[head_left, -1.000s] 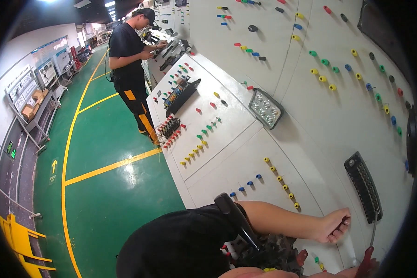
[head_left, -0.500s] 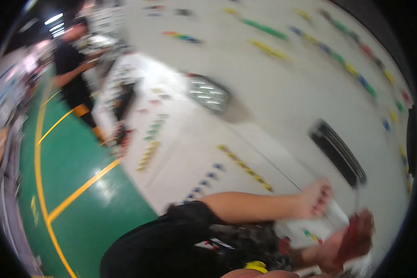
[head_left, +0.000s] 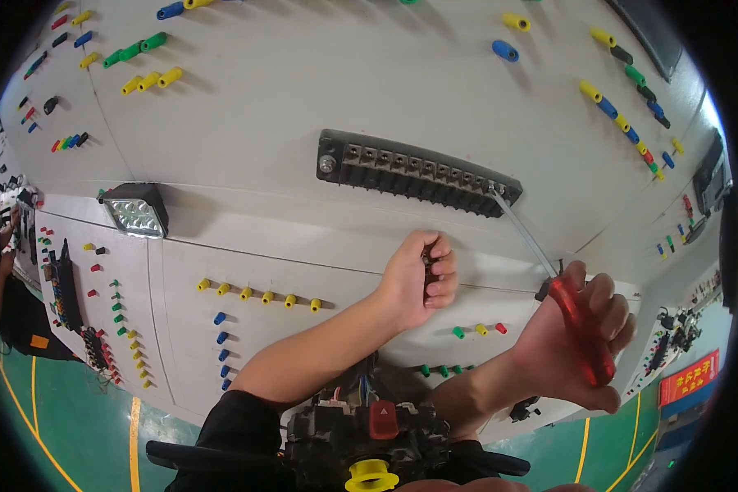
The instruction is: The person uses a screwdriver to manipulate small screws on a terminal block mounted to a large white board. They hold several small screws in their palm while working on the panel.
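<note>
My right hand grips a screwdriver by its red handle. The long metal shaft slants up and left, and its tip meets the right end of a black terminal strip. Along that strip, mounted on the pale panel, runs a row of metal contacts. Below its middle, apart from it, is my left hand, fingers curled closed. Something small and dark shows between those fingers, too hidden to name.
Yellow, blue, green, red and black sockets stick out of the panel. A rectangular lamp sits at left. Close below my arms is a black switch assembly with a red button and yellow ring. Another person stands at far left.
The view has swung round and sharpened, so the terminal strip now lies level near the middle. The screwdriver's tip is now on the strip's right end; my left hand stays closed.
</note>
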{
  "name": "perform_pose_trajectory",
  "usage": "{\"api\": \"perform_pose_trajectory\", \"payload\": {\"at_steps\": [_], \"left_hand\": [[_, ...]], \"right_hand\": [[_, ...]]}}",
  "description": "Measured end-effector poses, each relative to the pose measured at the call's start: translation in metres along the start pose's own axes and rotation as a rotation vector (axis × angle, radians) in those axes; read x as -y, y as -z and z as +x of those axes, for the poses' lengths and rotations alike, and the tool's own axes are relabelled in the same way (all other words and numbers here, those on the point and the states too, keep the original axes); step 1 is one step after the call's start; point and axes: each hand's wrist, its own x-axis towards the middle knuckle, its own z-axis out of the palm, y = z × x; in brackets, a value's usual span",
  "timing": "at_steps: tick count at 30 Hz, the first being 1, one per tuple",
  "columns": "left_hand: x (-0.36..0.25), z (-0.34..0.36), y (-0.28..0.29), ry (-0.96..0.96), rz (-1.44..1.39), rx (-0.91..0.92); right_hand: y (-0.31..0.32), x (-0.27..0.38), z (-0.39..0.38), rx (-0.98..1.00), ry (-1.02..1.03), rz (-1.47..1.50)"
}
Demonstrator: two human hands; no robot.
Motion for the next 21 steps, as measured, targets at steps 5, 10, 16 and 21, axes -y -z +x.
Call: {"api": "perform_pose_trajectory", "payload": {"at_steps": [5,10,16,21], "left_hand": [[0.001,0.000,-0.001,-0.002,0.009,-0.014],[0.000,0.000,0.003,0.021,-0.015,0.006],[0.003,0.001,-0.005,0.017,0.006,-0.035],[-0.001,0.001,0.002,0.016,0.005,-0.006]], "right_hand": [[-0.003,0.001,-0.006,0.104,0.197,-0.114],[-0.007,0.021,-0.025,0.407,0.312,-0.601],[-0.018,0.024,-0.025,0.666,0.258,-0.661],[-0.018,0.032,-0.005,1.006,0.185,-0.629]]}}
